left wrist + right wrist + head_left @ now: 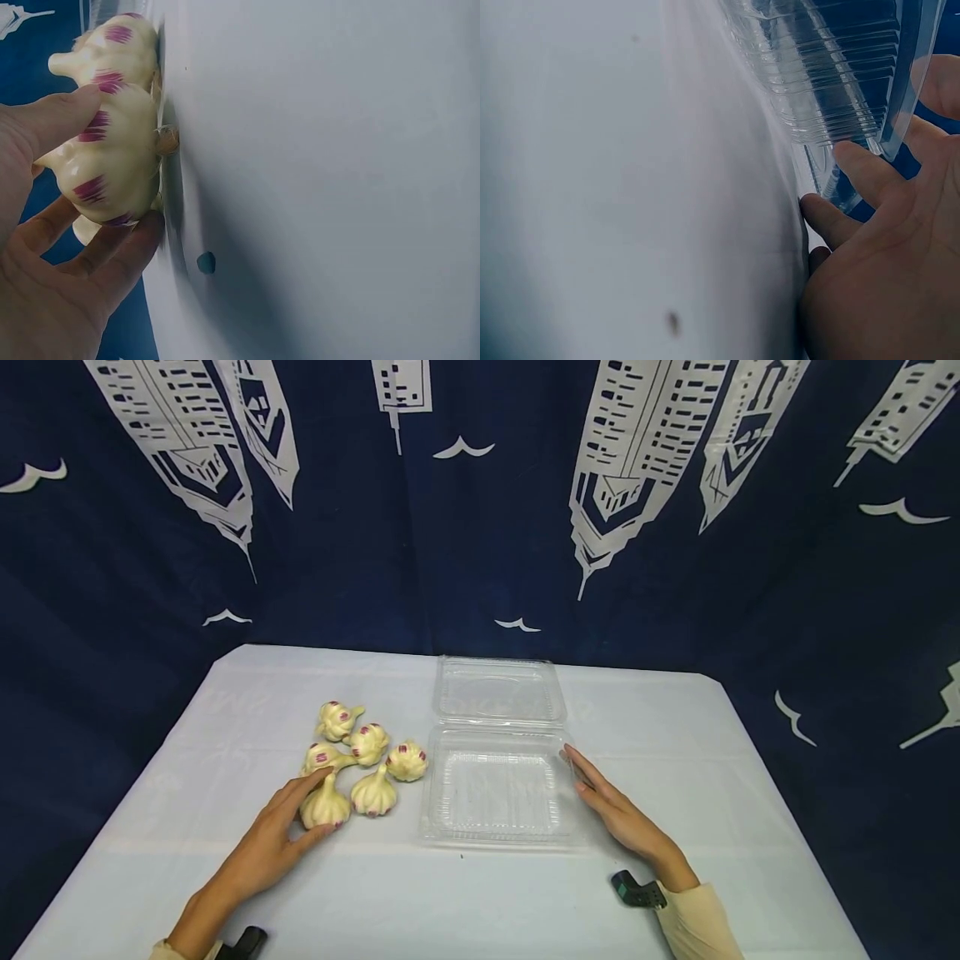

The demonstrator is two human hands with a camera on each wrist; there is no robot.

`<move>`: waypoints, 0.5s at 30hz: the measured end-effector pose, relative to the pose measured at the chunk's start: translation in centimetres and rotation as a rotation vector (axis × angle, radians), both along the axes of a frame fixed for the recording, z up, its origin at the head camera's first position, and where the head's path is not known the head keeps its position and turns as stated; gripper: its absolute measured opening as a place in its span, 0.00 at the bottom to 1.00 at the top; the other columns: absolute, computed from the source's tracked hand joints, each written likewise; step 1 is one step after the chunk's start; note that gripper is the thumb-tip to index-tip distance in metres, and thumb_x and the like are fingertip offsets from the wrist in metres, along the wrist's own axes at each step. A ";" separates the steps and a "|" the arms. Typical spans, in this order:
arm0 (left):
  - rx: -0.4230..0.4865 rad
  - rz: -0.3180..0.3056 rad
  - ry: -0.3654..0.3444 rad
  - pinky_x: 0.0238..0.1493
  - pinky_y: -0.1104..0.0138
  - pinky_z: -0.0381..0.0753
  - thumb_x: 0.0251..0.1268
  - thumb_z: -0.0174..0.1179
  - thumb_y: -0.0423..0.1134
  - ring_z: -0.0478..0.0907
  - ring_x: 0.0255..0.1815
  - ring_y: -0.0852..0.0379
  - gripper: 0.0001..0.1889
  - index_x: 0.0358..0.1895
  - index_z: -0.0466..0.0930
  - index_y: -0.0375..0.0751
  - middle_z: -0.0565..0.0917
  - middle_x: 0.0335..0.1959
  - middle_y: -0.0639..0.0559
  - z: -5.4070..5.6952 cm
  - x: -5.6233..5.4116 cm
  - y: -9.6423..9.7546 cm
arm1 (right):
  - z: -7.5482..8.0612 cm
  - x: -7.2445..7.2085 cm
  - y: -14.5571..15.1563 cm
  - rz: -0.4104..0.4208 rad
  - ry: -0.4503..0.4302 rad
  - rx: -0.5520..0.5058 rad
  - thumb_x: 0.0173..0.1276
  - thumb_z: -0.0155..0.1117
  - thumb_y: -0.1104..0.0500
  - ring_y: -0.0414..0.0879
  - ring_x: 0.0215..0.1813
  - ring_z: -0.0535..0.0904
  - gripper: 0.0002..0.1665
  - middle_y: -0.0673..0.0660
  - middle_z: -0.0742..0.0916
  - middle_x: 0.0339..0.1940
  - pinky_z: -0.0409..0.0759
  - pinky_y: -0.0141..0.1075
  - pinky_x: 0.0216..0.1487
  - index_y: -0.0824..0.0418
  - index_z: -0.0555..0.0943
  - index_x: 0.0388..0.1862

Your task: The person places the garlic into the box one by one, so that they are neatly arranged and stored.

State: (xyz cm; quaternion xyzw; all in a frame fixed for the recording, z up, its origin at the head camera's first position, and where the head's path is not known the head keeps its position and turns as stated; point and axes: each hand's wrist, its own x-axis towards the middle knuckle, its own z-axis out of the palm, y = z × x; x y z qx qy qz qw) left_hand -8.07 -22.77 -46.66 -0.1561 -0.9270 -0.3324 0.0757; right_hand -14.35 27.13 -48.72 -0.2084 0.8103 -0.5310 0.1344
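Observation:
My left hand point(262, 847) is around the nearest garlic bulb point(326, 803), a pale cream one with purple streaks. In the left wrist view its thumb lies on one side of this bulb point(124, 161) and the fingers on the other. Several more garlic bulbs point(373, 792) lie just beyond it, close together. A clear plastic clamshell box point(495, 839) stands to their right, its lid point(501, 689) folded back, away from me. My right hand point(626, 818) rests with extended fingers against the box's right side; the right wrist view shows fingers by its ribbed wall point(832, 90).
A white cloth covers the table point(465, 902). Behind it hangs a dark blue curtain point(480, 543) with white building shapes. Each wrist wears a black strapped device point(637, 891). A small dark speck lies on the cloth in front of the box.

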 end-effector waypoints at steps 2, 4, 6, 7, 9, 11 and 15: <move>0.001 0.004 0.008 0.69 0.61 0.65 0.59 0.73 0.36 0.68 0.69 0.41 0.42 0.76 0.62 0.48 0.74 0.66 0.45 0.0 -0.1 -0.1 | -0.1 0.0 0.0 0.009 0.000 -0.008 0.85 0.38 0.56 0.64 0.82 0.39 0.34 0.64 0.51 0.83 0.49 0.12 0.66 0.46 0.42 0.84; -0.004 0.009 0.018 0.68 0.76 0.60 0.58 0.73 0.36 0.69 0.68 0.44 0.42 0.76 0.62 0.47 0.74 0.65 0.46 0.1 -0.1 -0.1 | -0.1 0.0 0.0 0.010 -0.007 -0.019 0.85 0.37 0.57 0.64 0.82 0.39 0.35 0.64 0.51 0.83 0.49 0.12 0.66 0.45 0.41 0.84; -0.010 0.014 0.024 0.62 0.85 0.55 0.58 0.73 0.37 0.70 0.66 0.47 0.43 0.76 0.62 0.47 0.75 0.65 0.47 0.2 -0.2 -0.2 | -0.1 0.0 0.0 0.013 -0.009 -0.033 0.85 0.37 0.58 0.64 0.82 0.39 0.35 0.66 0.51 0.83 0.50 0.12 0.66 0.45 0.40 0.84; -0.015 0.017 0.028 0.61 0.84 0.57 0.58 0.73 0.37 0.70 0.65 0.49 0.43 0.76 0.62 0.47 0.75 0.64 0.48 0.4 -0.2 -0.2 | -0.1 0.0 0.0 0.012 -0.010 -0.038 0.85 0.37 0.58 0.65 0.82 0.40 0.35 0.66 0.51 0.83 0.50 0.12 0.65 0.45 0.40 0.84; -0.019 0.022 0.034 0.58 0.80 0.65 0.57 0.74 0.37 0.70 0.64 0.54 0.44 0.77 0.61 0.47 0.75 0.64 0.49 0.8 -0.3 -0.2 | -0.1 0.0 0.0 0.008 -0.017 -0.047 0.85 0.37 0.58 0.64 0.82 0.40 0.36 0.65 0.52 0.83 0.51 0.12 0.65 0.44 0.40 0.84; -0.009 0.016 0.039 0.54 0.74 0.74 0.57 0.74 0.36 0.70 0.62 0.58 0.44 0.77 0.61 0.48 0.75 0.64 0.50 1.3 -0.4 -0.1 | -0.1 0.0 -0.1 0.006 -0.021 -0.050 0.84 0.38 0.58 0.65 0.82 0.41 0.36 0.65 0.53 0.83 0.51 0.12 0.65 0.44 0.39 0.84; 0.047 -0.024 0.069 0.50 0.71 0.81 0.56 0.74 0.33 0.70 0.61 0.64 0.46 0.77 0.60 0.52 0.75 0.63 0.52 2.4 -0.8 0.4 | 0.0 -0.1 -0.1 0.003 -0.024 -0.044 0.84 0.37 0.59 0.66 0.82 0.42 0.37 0.65 0.54 0.83 0.51 0.13 0.64 0.44 0.38 0.84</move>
